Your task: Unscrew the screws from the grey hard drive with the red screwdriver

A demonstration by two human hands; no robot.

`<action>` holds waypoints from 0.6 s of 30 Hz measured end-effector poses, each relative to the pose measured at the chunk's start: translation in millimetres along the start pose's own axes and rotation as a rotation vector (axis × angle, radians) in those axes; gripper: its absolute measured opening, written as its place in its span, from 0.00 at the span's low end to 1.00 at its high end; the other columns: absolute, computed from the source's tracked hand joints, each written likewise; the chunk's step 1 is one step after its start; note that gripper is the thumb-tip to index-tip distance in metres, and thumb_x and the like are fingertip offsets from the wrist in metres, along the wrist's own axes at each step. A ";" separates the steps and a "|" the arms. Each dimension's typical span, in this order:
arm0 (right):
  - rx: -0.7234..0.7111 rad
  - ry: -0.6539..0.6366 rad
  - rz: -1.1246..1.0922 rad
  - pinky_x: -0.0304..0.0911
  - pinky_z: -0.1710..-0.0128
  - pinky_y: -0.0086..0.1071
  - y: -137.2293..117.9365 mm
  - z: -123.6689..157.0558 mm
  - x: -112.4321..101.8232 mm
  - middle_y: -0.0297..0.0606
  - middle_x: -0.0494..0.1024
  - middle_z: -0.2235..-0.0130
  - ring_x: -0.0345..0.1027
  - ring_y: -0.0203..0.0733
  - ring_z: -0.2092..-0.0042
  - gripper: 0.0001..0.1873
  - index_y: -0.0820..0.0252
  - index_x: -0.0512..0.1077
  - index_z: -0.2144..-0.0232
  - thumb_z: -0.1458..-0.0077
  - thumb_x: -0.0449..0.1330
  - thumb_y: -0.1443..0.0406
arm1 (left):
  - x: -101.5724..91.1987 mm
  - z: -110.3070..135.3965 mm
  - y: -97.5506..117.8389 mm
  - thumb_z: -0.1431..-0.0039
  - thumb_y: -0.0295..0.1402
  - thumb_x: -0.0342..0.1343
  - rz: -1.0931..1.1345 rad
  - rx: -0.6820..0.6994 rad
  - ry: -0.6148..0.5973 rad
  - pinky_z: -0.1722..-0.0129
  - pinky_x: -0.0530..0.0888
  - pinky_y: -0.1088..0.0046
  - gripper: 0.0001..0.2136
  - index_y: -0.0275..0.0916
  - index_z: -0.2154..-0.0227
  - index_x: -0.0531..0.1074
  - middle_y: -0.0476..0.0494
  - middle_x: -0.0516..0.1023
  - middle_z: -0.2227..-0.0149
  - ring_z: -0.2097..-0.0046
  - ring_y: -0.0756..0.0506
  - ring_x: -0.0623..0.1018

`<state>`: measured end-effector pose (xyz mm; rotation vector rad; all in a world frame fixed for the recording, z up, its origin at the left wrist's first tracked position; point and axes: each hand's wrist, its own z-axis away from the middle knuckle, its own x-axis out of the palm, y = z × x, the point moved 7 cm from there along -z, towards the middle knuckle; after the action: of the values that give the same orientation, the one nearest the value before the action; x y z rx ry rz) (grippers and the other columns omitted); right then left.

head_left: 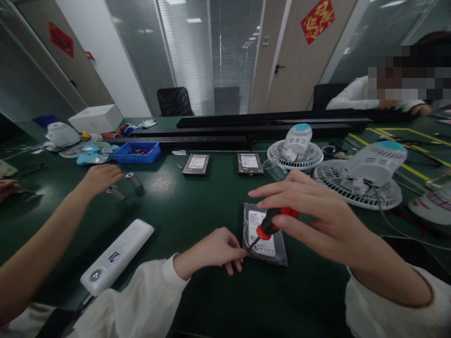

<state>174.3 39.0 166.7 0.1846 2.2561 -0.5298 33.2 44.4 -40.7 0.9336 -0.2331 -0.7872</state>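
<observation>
On the green table in front of me lies a hard drive (258, 220) with a white label, turned slightly. My right hand (313, 218) holds a red and black screwdriver (269, 223), its thumb and fingers around the handle. The shaft slants down to the left, its tip at the drive's near-left corner. At that same corner my left hand (214, 249) has thumb and forefinger pinched together beside the tip. Whatever may be between those fingertips is too small to make out.
Two more hard drives, one left (196, 164) and one right (250, 163), lie beyond. White fan parts (357, 183) stand at right. A co-worker's arm (70, 206) reaches toward metal cylinders (133, 180) near a blue tray (150, 155). A white device (118, 256) lies left; another person sits far right.
</observation>
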 end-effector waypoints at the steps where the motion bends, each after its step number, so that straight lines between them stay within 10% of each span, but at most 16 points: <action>1: 0.001 -0.002 0.011 0.64 0.50 0.38 0.5 0.4 0.4 0.38 0.83 0.49 0.77 0.40 0.51 0.09 0.57 0.76 0.53 0.35 0.60 0.69 | 0.1 0.3 0.5 0.37 0.36 0.60 -0.007 -0.002 0.001 0.78 0.67 0.78 0.11 0.33 0.71 0.78 0.43 0.84 0.70 0.77 0.52 0.77; 8: 0.050 -0.065 -0.034 0.68 0.46 0.36 3.0 4.4 -0.1 0.44 0.72 0.41 0.68 0.44 0.40 0.24 0.55 0.69 0.40 0.34 0.49 0.72 | 0.7 -1.0 -2.0 0.37 0.36 0.60 0.022 0.015 -0.013 0.79 0.66 0.78 0.11 0.33 0.72 0.77 0.44 0.83 0.72 0.78 0.52 0.76; 14: 0.164 -0.078 0.316 0.65 0.71 0.32 8.3 3.9 0.3 0.41 0.71 0.58 0.70 0.38 0.67 0.18 0.58 0.73 0.48 0.29 0.52 0.55 | 0.1 -0.7 -0.9 0.38 0.36 0.60 0.014 0.010 -0.005 0.77 0.69 0.77 0.11 0.33 0.72 0.78 0.43 0.84 0.71 0.78 0.52 0.77; 18: 0.189 -0.080 0.503 0.60 0.73 0.34 12.9 5.9 0.8 0.43 0.77 0.59 0.73 0.44 0.68 0.21 0.62 0.69 0.47 0.29 0.51 0.52 | 0.6 -1.4 -1.2 0.38 0.35 0.61 0.022 0.005 -0.007 0.75 0.71 0.76 0.11 0.33 0.71 0.78 0.43 0.84 0.71 0.77 0.51 0.78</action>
<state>181.5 48.1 158.6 0.7870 1.9783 -0.4639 33.7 44.5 -42.6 0.9319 -0.2515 -0.7703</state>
